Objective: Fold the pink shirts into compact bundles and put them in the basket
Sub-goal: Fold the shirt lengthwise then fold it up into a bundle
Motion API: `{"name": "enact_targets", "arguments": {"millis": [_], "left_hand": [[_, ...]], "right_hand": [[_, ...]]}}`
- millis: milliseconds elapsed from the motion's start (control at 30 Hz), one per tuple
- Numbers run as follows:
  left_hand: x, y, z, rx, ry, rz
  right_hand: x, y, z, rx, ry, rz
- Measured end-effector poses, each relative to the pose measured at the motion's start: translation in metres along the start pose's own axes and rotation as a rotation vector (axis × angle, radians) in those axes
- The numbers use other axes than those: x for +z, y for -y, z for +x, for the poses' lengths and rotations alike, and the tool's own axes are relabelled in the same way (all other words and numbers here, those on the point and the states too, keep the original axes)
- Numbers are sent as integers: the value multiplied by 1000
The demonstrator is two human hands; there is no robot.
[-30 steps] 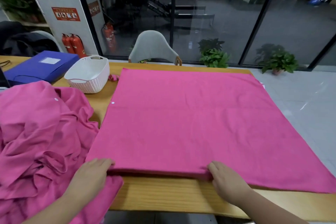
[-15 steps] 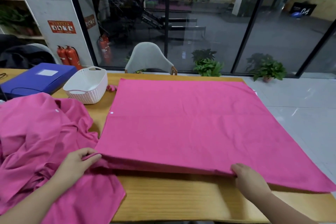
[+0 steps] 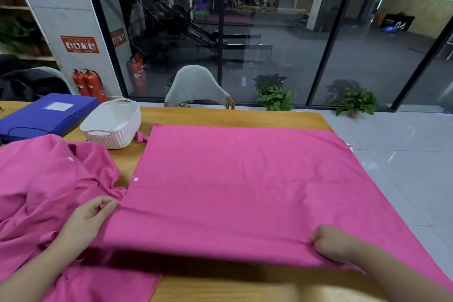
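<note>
Even indoor light, dark glass [image 3: 282,39] with faint reflections; edges bend wide-angle; my near table edge [image 3: 245,289] blurs, maybe motion.

Two bare forearms, left hand [image 3: 89,218] and right hand [image 3: 334,243] uncovered, no sleeves, no rings

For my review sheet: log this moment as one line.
step: folding | left hand, right hand: grip near edge of flat shirt, lifted | basket: empty

I count two pink shirts [image 3: 245,191] (one crumpled [image 3: 44,191] left of the basket), one white basket [image 3: 112,122], one blue folder [image 3: 49,115], two hands [image 3: 88,220] [image 3: 335,243].
</note>
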State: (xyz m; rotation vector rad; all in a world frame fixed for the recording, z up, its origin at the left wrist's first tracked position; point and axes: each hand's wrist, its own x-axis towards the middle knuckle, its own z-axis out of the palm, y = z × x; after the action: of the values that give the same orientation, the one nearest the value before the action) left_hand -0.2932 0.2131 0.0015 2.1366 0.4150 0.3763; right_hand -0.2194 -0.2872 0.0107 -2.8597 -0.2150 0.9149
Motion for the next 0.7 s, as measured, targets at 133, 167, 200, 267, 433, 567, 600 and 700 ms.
{"name": "enact_targets", "arguments": {"millis": [133,167,200,267,433,567,600,700], "left_hand": [[2,-15,14,45,-73,35],[5,-19,19,56,-81,36],[7,-22,25,68,-88,40],[11,-28,38,79,-102,54],[16,-45,74,86,-154,53],[20,-69,109,107,-223,29],[20,-73,123,117,-235,24],[23,-77,170,98,-245,38]], "right_hand": [[-13,0,8,-46,-75,-53],[-17,0,11,-55,-126,-51],[-22,0,13,-61,-184,-43],[-31,4,15,-54,-309,-21],[-68,18,30,-51,-548,-52],[-109,25,54,-73,-613,-115],[-122,26,64,-81,-623,-135],[-163,32,99,-102,-662,-160]]}}
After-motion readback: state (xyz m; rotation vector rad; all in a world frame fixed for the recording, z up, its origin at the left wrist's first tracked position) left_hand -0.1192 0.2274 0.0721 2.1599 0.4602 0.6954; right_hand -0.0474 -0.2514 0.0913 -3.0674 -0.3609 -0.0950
